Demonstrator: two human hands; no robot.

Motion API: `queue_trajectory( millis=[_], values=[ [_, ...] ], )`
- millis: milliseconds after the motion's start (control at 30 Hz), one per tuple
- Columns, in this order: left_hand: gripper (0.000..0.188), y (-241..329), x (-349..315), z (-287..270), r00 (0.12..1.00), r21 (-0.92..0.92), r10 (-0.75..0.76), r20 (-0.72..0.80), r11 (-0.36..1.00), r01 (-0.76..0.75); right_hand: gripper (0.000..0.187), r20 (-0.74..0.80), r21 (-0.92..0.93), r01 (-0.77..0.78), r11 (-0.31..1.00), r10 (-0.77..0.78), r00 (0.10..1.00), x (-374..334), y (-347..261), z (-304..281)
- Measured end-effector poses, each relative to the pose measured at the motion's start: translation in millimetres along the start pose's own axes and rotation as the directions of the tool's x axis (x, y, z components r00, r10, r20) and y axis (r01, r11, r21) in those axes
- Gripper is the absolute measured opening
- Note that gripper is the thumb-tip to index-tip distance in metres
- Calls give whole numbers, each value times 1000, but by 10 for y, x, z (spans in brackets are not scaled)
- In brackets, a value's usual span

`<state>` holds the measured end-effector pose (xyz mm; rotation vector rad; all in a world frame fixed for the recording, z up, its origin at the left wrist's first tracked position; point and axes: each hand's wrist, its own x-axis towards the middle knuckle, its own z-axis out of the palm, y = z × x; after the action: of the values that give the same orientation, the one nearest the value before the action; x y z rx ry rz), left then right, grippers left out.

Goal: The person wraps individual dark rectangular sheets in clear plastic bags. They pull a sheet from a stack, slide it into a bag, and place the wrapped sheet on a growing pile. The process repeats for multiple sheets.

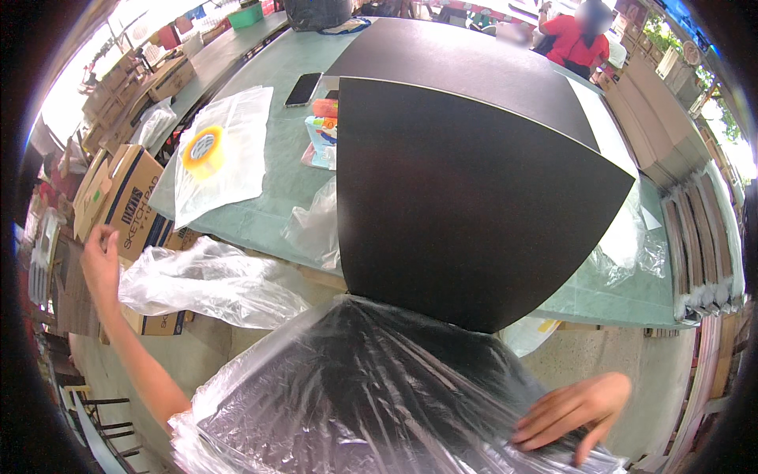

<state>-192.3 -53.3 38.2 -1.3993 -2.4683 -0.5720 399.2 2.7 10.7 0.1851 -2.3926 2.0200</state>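
Observation:
A large black board (466, 205) leans up from the table's near edge. Its lower part is inside a clear plastic bag (355, 379) that spreads toward me. My right hand (580, 411) lies over the bag's right side, fingers stretched on the film and thumb apart. Out to the left, my left hand (101, 265) is raised beside a brown carton, its fingers curled together; whether anything is between them I cannot make out. Another crumpled clear plastic bag (209, 280) hangs between that hand and the table edge.
On the green table (260, 182) lie another dark board (466, 63), a phone (303, 90) and a tape roll (207, 150) on white plastic. Brown cartons (133, 197) stand left. Wrapped stacks (703, 237) line the right edge. A person in red (578, 39) is at the far right.

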Motion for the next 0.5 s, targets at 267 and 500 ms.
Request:
queue_trajectory(
  millis=[267, 500],
  values=[
    [46, 1368, -1285, 2289, 37, -399, 503, 863, 726, -560, 71, -209, 215, -850, 481, 873, 441, 8, 2182, 137],
    [32, 2734, -1014, 1797, 43, -966, 984, 173, 178, -187, 71, -159, -220, -799, 559, 788, 595, 647, 1442, -422]
  ],
)
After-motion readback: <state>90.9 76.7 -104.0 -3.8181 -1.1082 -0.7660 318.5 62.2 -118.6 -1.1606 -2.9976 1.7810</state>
